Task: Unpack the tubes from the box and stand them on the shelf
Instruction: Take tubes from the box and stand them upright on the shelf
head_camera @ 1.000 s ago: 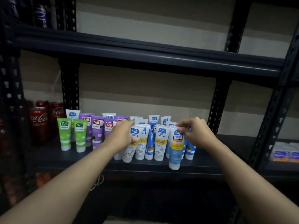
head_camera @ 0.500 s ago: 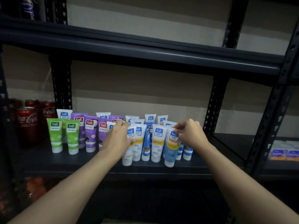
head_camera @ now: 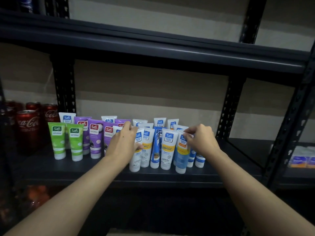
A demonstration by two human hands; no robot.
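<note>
Several Safi tubes stand cap-down on the dark shelf [head_camera: 170, 176]: two green tubes [head_camera: 58, 142] at the left, purple tubes [head_camera: 95, 142] beside them, white and blue ones to the right. My left hand [head_camera: 123, 143] grips a white tube [head_camera: 136, 154] at the front of the group. My right hand [head_camera: 202, 139] pinches the top of a light blue tube [head_camera: 181, 155] that stands at the front right. A white Vitamin C tube [head_camera: 167, 149] stands between the two hands. No box is in view.
Red Coca-Cola cans [head_camera: 29, 126] stand at the shelf's left end. Black perforated uprights [head_camera: 226, 108] frame the bay. Small packets [head_camera: 301, 160] lie on the neighbouring shelf at the right. Another shelf board [head_camera: 153, 48] runs overhead.
The light blue tube has moved back from the shelf's front edge into line with the other tubes. Both hands stay on their tubes; the view has shifted slightly.
</note>
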